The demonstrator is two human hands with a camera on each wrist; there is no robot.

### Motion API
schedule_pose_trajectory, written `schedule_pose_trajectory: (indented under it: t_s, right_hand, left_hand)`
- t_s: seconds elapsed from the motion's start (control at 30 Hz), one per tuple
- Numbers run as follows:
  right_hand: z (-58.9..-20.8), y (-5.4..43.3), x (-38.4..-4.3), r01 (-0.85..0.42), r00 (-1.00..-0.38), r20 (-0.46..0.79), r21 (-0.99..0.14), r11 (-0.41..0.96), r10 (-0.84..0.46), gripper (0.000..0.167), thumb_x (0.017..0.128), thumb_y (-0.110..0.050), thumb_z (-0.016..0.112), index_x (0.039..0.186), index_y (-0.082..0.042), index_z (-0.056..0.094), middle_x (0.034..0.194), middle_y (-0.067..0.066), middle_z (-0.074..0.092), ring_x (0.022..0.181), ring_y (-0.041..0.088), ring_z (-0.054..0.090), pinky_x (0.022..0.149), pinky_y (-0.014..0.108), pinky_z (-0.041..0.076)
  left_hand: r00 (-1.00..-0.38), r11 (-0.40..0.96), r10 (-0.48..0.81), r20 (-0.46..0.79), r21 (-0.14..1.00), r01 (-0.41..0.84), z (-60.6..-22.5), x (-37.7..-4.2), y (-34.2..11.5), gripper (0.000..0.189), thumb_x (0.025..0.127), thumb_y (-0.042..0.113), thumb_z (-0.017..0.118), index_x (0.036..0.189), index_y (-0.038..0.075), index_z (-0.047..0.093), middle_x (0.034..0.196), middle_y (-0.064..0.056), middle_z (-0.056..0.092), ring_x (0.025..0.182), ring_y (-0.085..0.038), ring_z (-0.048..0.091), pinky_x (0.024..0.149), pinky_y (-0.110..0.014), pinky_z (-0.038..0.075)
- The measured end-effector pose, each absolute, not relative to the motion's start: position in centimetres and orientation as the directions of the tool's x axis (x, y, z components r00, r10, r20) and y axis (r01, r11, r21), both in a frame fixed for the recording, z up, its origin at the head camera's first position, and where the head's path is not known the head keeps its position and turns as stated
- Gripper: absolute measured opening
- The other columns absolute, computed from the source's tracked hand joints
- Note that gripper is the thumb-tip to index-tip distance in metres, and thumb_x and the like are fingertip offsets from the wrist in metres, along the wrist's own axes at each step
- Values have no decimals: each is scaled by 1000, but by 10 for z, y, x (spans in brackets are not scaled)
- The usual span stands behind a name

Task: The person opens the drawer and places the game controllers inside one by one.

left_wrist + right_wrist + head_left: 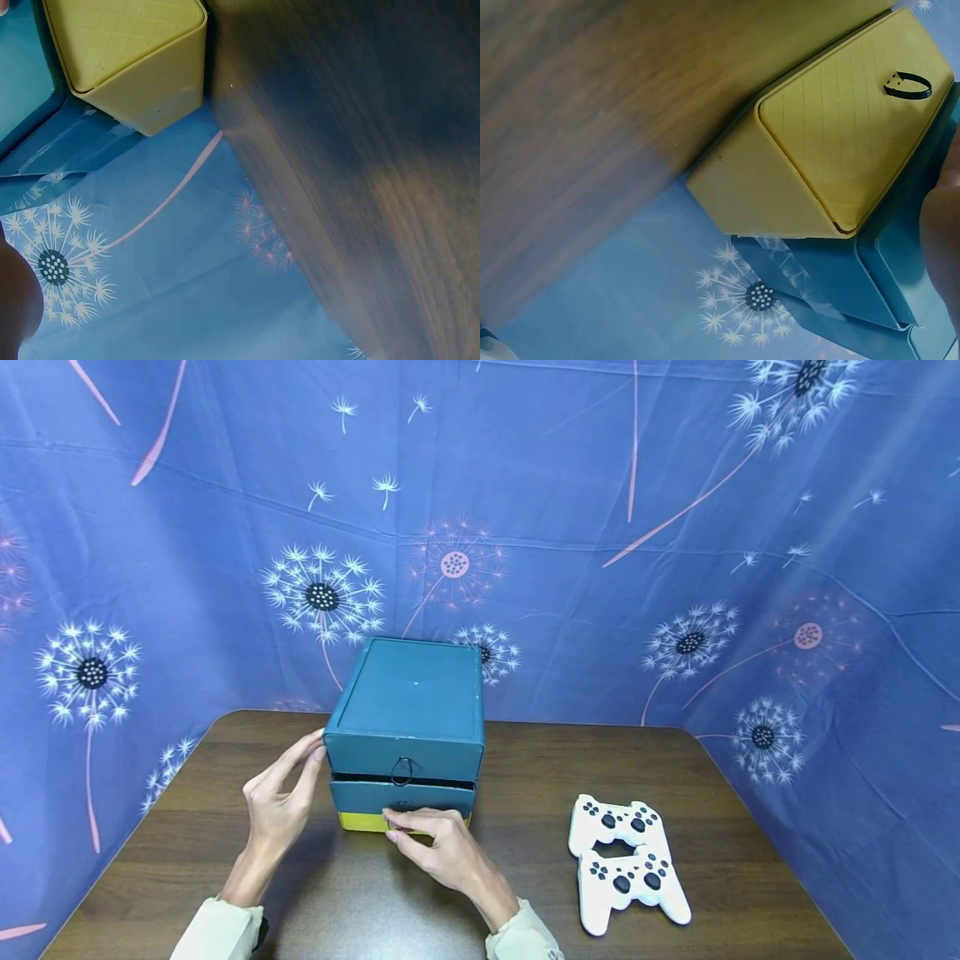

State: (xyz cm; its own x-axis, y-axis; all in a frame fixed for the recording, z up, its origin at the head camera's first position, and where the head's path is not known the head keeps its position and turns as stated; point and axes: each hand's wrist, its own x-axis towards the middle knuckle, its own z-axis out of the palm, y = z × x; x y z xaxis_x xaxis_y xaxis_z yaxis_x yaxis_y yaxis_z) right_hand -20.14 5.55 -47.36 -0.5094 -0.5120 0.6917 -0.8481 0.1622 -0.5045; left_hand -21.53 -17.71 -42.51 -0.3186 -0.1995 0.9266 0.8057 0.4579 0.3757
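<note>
A stacked drawer box point(408, 693) stands at the back of the table, two teal tiers over a yellow bottom drawer point(832, 127). Its middle teal drawer point(442, 797) sticks out a little, leaving a dark gap above its front. My left hand point(279, 797) touches the box's upper left front corner with fairly straight fingertips and thumb. In front of the middle drawer, my right hand point(444, 847) pinches a small dark loop handle, mostly hidden by the fingers. A black loop point(911, 88) on the yellow drawer hangs free; another loop point(402, 770) hangs on the top drawer.
Two white game controllers point(628, 860), one behind the other and touching, lie on the brown wooden table point(517, 777) to the right. A blue cloth with dandelion prints point(555, 610) hangs behind and beside the table.
</note>
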Motion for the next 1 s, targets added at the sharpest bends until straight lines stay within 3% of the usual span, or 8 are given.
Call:
schedule_pose_trajectory:
  t_s: [0.47, 0.7, 1.0]
  right_hand:
    - [-472, 57, -188, -817, -549, 654, -552, 167, -520, 27, 95, -1, 74, 122, 5, 74, 116, 10, 76, 100, 9, 71, 83, 23, 59]
    - [-473, 55, -185, -893, -435, 731, -424, 150, -526, 27, 91, 6, 75, 117, 9, 74, 113, 12, 76, 99, 10, 73, 83, 18, 57]
    - [-473, 57, -179, -892, -432, 726, -431, 136, -535, 26, 94, 4, 73, 120, 6, 74, 114, 11, 76, 100, 7, 71, 82, 17, 57]
  left_hand:
    - [-309, 460, -197, 931, 366, 809, -421, -212, -175, 36, 77, -30, 67, 109, -16, 72, 94, -32, 72, 102, 4, 68, 89, -14, 53]
    - [-315, 467, -201, 928, 373, 802, -424, -214, -177, 38, 75, -31, 68, 109, -15, 73, 94, -31, 72, 102, 5, 68, 88, -14, 53]
    - [-319, 470, -195, 927, 374, 799, -427, -217, -178, 38, 76, -30, 68, 110, -13, 73, 97, -30, 73, 101, 4, 68, 88, -13, 53]
